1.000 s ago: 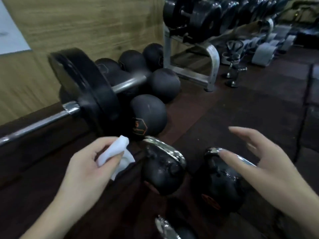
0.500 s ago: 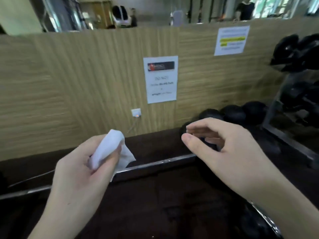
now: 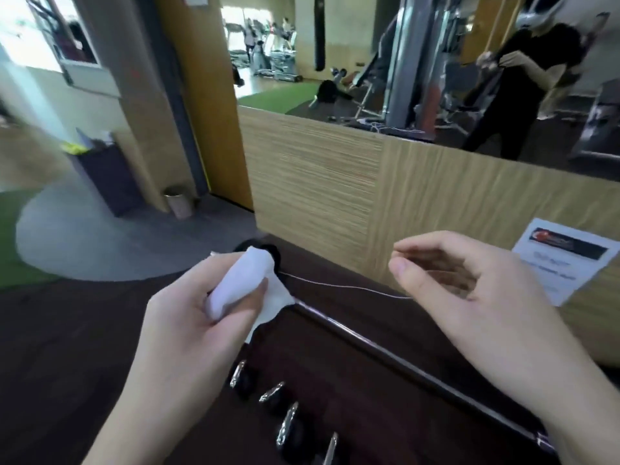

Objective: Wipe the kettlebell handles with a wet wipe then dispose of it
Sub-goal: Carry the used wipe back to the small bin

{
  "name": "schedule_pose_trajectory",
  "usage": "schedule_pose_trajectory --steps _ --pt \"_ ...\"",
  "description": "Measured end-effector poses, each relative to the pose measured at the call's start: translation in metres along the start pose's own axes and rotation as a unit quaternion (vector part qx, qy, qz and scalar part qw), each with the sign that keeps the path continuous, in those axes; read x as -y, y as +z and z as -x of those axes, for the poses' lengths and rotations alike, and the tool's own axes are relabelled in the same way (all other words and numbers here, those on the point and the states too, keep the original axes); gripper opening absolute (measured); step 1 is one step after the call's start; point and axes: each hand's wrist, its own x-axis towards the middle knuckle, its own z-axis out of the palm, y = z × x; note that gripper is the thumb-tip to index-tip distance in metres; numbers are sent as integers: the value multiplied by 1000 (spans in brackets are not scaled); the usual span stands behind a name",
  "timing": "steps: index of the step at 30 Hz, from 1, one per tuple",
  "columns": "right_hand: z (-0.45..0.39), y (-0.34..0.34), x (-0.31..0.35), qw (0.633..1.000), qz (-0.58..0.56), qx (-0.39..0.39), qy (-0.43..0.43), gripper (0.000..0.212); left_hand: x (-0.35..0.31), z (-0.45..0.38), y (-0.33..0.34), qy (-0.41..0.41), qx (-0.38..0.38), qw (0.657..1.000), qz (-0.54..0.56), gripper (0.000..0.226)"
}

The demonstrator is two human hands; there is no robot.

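Note:
My left hand (image 3: 188, 317) grips a crumpled white wet wipe (image 3: 241, 283) between thumb and fingers, held above the dark floor. My right hand (image 3: 469, 297) hovers to the right of it with loosely curled fingers and holds nothing. Several black kettlebells (image 3: 288, 427) with shiny handles stand in a row on the floor below and between my hands, apart from both.
A barbell (image 3: 385, 350) lies along the foot of a wood-panelled wall (image 3: 335, 182) with a mirror above it. A small metal bin (image 3: 179, 201) and a dark cabinet (image 3: 107, 176) stand at the left by a wooden pillar. A paper notice (image 3: 567, 260) hangs at right.
The view has swung left and up from the kettlebells and medicine balls to the wall end, bin and mirror. My left hand keeps hold of the wipe; my right hand's fingers have curled loosely.

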Motion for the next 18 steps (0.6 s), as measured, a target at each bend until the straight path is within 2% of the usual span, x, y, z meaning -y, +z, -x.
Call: schedule_pose_trajectory --steps 3,6,8,11,16,18 --pt "-20 58 57 998 -17 48 -33 35 21 -15 -78 -12 -44 999 1 18" --pt "-40 128 95 994 -37 89 -55 23 58 -29 -145 -16 -51 998 -27 22" --pt "-56 177 120 991 -40 102 -75 19 77 -40 -190 -21 -83 995 -58 34" --pt "-73 243 153 985 -43 136 -98 20 104 -56 -246 -23 -136 985 -100 35" --pt "-90 325 185 979 -49 177 -90 19 155 -75 -304 -89 -160 976 -119 32" --pt "-99 350 186 977 -40 189 -91 19 165 -78 -311 -104 -160 976 -107 39"
